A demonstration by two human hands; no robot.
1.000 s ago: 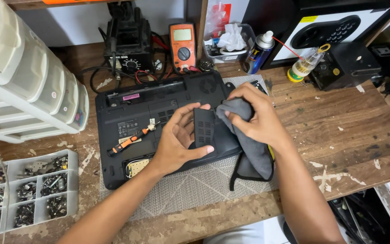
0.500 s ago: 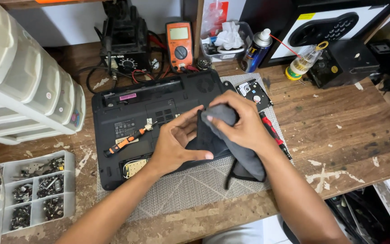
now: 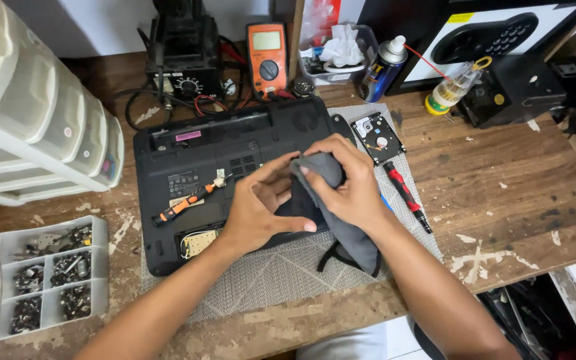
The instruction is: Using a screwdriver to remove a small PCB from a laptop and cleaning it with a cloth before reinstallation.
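A black laptop (image 3: pixel 195 157) lies bottom-up on a grey mat (image 3: pixel 281 273) on the wooden bench. My left hand (image 3: pixel 258 207) grips a flat black cover panel (image 3: pixel 295 207) over the laptop's right part. My right hand (image 3: pixel 345 183) presses a dark grey cloth (image 3: pixel 351 237) against the top of that panel; the cloth's loose end hangs down past the laptop's front edge. An orange-and-black screwdriver (image 3: pixel 185 205) rests on the laptop to the left of my left hand.
A bare hard drive (image 3: pixel 378 137) and a red-and-black screwdriver (image 3: pixel 405 195) lie right of the laptop. An orange multimeter (image 3: pixel 266 60), soldering station (image 3: pixel 181 53), spray can (image 3: pixel 379 70) and small bottle (image 3: pixel 451 87) stand behind. White drawers (image 3: pixel 35 113) and a screw organiser (image 3: pixel 31 277) sit left.
My right hand with the cloth has slid up and left over the panel, and the camera view has shifted slightly. My left hand keeps its hold on the panel.
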